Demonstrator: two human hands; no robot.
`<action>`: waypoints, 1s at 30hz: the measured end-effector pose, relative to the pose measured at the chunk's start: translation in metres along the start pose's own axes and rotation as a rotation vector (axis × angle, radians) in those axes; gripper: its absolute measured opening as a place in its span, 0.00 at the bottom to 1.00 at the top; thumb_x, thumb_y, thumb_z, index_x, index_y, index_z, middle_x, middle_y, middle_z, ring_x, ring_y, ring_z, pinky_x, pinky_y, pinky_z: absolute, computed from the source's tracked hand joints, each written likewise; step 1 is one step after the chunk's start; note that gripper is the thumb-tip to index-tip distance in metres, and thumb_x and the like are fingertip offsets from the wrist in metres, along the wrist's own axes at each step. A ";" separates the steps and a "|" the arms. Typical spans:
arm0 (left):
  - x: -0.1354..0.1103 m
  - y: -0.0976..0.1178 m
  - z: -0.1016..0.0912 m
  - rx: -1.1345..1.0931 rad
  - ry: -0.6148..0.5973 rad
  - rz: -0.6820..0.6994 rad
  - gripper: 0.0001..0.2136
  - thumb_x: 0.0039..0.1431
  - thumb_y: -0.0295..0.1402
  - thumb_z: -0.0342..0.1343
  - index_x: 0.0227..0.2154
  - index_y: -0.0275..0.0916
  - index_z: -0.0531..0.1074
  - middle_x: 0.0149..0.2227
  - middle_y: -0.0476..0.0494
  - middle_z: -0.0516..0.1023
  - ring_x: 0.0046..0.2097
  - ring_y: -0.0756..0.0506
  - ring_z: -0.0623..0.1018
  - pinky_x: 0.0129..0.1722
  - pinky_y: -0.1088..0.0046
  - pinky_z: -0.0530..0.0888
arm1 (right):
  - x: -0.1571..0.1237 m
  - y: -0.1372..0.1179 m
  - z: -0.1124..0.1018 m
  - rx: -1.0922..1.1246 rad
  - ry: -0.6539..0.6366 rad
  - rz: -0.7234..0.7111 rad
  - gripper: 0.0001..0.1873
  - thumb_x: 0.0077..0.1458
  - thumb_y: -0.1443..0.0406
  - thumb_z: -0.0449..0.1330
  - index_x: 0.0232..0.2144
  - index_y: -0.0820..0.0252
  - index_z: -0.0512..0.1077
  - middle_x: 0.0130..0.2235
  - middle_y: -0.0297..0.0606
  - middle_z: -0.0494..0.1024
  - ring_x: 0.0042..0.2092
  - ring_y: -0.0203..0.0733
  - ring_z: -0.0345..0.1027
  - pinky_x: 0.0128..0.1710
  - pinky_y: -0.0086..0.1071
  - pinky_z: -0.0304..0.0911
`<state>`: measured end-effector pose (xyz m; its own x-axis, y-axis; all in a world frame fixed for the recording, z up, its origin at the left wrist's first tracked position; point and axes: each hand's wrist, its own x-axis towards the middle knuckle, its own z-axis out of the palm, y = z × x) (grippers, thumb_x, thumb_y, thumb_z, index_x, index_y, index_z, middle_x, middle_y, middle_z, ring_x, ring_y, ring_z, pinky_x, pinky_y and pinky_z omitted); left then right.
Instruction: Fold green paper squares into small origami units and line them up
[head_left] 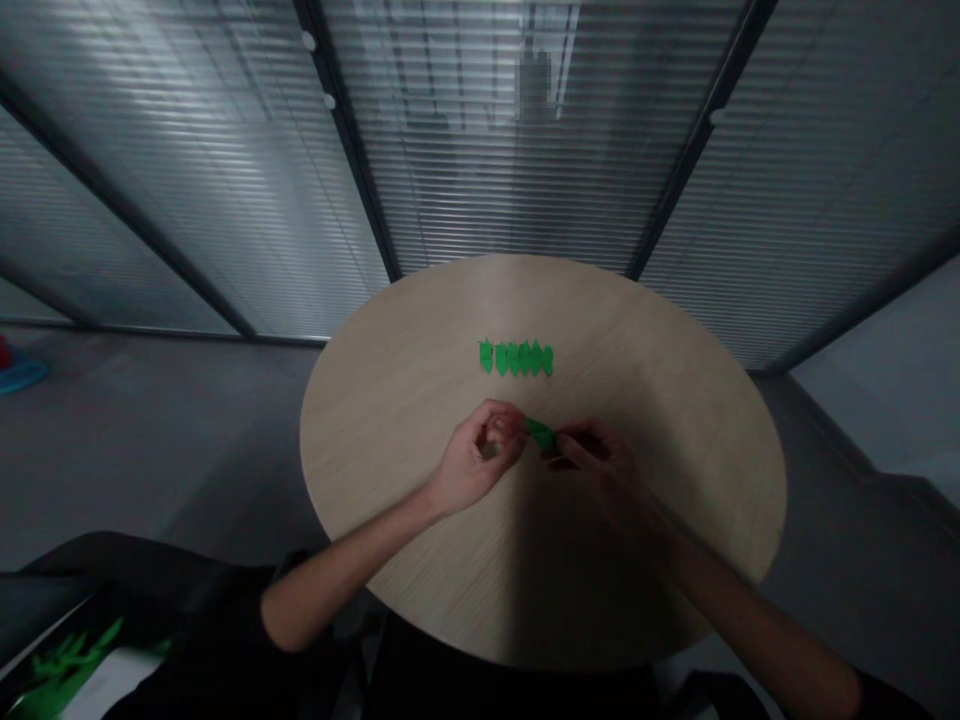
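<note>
Between my two hands, above the middle of the round table [405,390], is a small green leaf-shaped piece [540,434]. My left hand [486,450] pinches its left end with thumb and fingers. At its right end, the fingers of my right hand [596,455] are closed on it, partly in shadow. Just beyond my hands, several similar green pieces [517,358] with pointed ends lie side by side in a row on the tabletop. Whether the pieces are paper, cloth or plastic I cannot tell.
Glass partitions with blinds [510,180] stand behind the table's far edge. At the lower left, more green leafy material [71,665] lies beside a white item [112,685], both blurred. A blue and red object [22,372] is on the floor at far left.
</note>
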<state>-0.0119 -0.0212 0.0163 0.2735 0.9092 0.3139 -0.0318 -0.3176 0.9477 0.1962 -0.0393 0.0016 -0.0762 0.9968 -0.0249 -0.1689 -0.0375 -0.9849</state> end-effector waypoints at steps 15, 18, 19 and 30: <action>-0.001 -0.001 0.001 0.030 -0.017 -0.072 0.09 0.65 0.36 0.62 0.42 0.37 0.73 0.31 0.49 0.75 0.25 0.54 0.70 0.21 0.80 0.67 | -0.006 -0.004 0.003 -0.030 -0.181 0.045 0.15 0.60 0.52 0.69 0.39 0.56 0.77 0.40 0.40 0.85 0.41 0.45 0.82 0.38 0.39 0.81; -0.001 0.002 0.001 0.021 -0.083 -0.073 0.09 0.65 0.36 0.63 0.41 0.37 0.74 0.31 0.48 0.75 0.28 0.52 0.72 0.24 0.79 0.67 | -0.005 -0.005 0.003 -0.026 -0.202 0.062 0.16 0.61 0.51 0.68 0.39 0.56 0.77 0.38 0.40 0.85 0.40 0.45 0.82 0.35 0.38 0.80; -0.001 0.003 0.002 0.009 -0.109 -0.081 0.09 0.65 0.36 0.63 0.41 0.36 0.74 0.31 0.47 0.76 0.29 0.51 0.73 0.25 0.79 0.68 | -0.005 -0.004 0.004 -0.026 -0.204 0.065 0.16 0.59 0.51 0.69 0.39 0.56 0.77 0.38 0.40 0.84 0.40 0.46 0.82 0.35 0.37 0.80; 0.001 -0.001 -0.004 -0.008 -0.235 -0.126 0.06 0.66 0.31 0.59 0.43 0.37 0.75 0.31 0.48 0.77 0.27 0.52 0.72 0.23 0.80 0.69 | -0.007 -0.008 0.004 -0.048 -0.163 0.087 0.16 0.56 0.53 0.72 0.37 0.56 0.74 0.36 0.38 0.83 0.38 0.44 0.82 0.30 0.33 0.78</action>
<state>-0.0153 -0.0192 0.0156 0.4914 0.8537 0.1723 0.0094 -0.2031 0.9791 0.1942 -0.0465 0.0101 -0.2474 0.9651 -0.0862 -0.1077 -0.1158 -0.9874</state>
